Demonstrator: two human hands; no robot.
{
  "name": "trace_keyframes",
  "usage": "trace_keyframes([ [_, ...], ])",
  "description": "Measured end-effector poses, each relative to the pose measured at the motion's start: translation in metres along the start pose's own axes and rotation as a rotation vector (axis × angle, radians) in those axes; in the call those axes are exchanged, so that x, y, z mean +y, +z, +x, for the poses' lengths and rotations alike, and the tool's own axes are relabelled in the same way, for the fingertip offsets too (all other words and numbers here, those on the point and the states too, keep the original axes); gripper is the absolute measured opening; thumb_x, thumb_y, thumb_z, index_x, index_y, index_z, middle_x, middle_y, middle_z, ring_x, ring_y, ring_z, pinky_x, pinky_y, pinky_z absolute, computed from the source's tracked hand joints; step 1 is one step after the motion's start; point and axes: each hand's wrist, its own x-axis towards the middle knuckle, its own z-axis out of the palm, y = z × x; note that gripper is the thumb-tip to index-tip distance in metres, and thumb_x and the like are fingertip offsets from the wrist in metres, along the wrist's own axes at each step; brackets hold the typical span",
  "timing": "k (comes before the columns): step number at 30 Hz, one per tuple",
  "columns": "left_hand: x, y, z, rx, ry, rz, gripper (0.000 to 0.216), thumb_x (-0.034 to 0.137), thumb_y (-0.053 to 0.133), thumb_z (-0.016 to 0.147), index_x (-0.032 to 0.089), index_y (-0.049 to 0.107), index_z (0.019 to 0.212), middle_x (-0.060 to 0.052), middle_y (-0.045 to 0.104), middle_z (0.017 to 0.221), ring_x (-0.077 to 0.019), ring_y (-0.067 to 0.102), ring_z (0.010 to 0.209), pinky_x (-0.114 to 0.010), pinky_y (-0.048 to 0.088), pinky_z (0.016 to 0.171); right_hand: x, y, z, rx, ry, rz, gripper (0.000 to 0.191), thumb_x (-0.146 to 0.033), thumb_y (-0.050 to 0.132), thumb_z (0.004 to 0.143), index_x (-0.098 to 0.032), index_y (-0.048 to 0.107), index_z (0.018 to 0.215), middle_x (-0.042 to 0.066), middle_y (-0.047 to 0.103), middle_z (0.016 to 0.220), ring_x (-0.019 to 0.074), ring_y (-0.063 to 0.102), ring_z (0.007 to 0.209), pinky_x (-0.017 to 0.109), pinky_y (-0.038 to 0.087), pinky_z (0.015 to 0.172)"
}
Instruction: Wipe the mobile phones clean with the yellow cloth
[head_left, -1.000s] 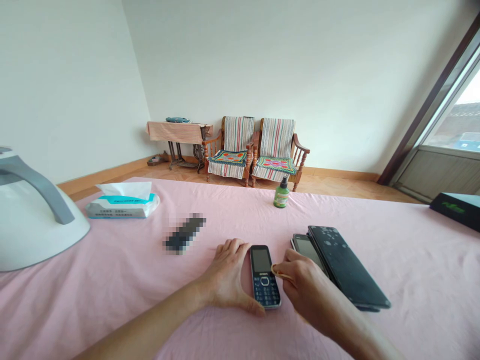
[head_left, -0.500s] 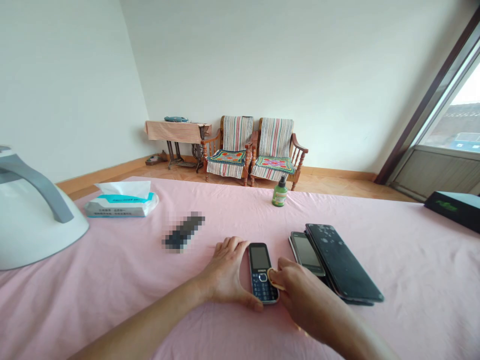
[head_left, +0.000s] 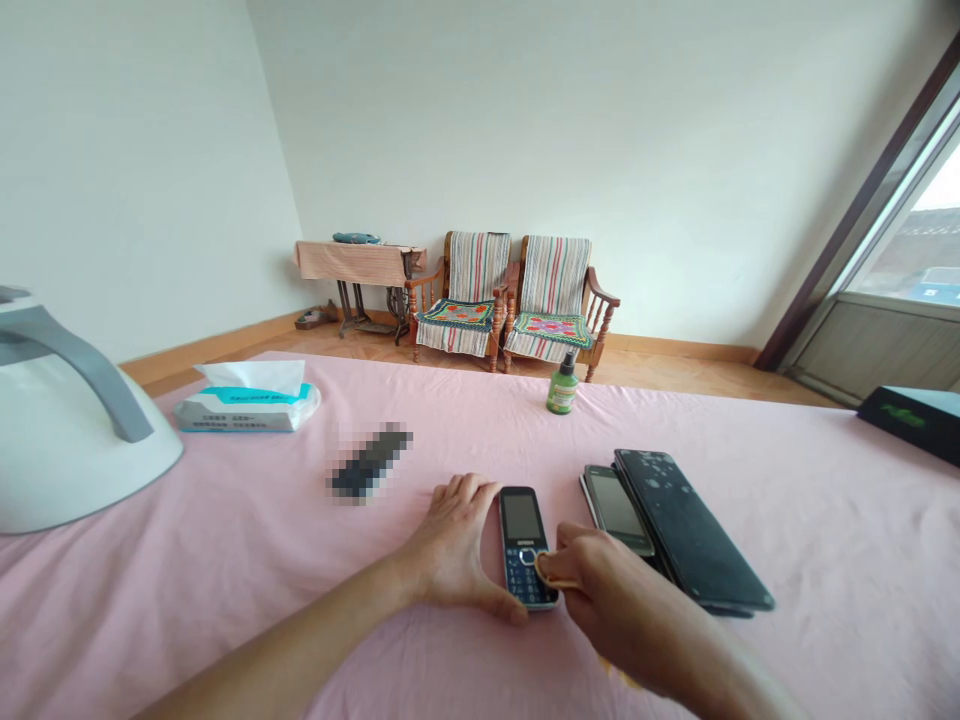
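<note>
A small dark keypad phone (head_left: 523, 535) lies on the pink cloth (head_left: 225, 540) in front of me. My left hand (head_left: 454, 545) rests flat beside its left edge, thumb against the lower corner, steadying it. My right hand (head_left: 600, 590) is closed on a small tan pad or cloth, pressed onto the phone's keypad. Just right of my hands lie a small smartphone (head_left: 616, 508) and a larger black smartphone (head_left: 690, 530) speckled with droplets, side by side.
A green spray bottle (head_left: 562, 386) stands at the cloth's far edge. A tissue pack (head_left: 247, 400) and a blurred dark object (head_left: 369, 465) lie to the left, near a large white appliance (head_left: 67, 430). A black box (head_left: 915, 420) sits far right. Two chairs stand behind.
My right hand has moved left from beside the phone onto its keypad and slid slightly down it with the tan pad. My left hand has stayed in place.
</note>
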Motion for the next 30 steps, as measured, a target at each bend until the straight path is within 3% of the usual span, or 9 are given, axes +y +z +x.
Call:
trace_keyframes([
  [17, 0.0011, -0.0008, 0.0005, -0.012, -0.009, 0.018, 0.108, 0.066, 0.076, 0.038, 0.018, 0.042, 0.128, -0.013, 0.047, 0.121, -0.0355, 0.043, 0.111, -0.053, 0.032, 0.099, -0.0026, -0.0040, 0.0000, -0.022, -0.034, 0.023, 0.022, -0.001, 0.043, 0.067, -0.017, 0.058, 0.063, 0.000, 0.052, 0.070, 0.0092, 0.049, 0.061, 0.024, 0.027, 0.056],
  [30, 0.0003, 0.0017, 0.0002, 0.020, -0.012, 0.002, 0.104, 0.065, 0.077, 0.038, 0.022, 0.042, 0.126, -0.011, 0.048, 0.118, -0.0352, 0.044, 0.110, -0.052, 0.034, 0.097, -0.0045, 0.0023, 0.0060, 0.008, -0.122, 0.103, 0.021, -0.001, 0.044, 0.067, -0.017, 0.056, 0.062, 0.000, 0.051, 0.077, 0.0088, 0.048, 0.065, 0.024, 0.027, 0.058],
])
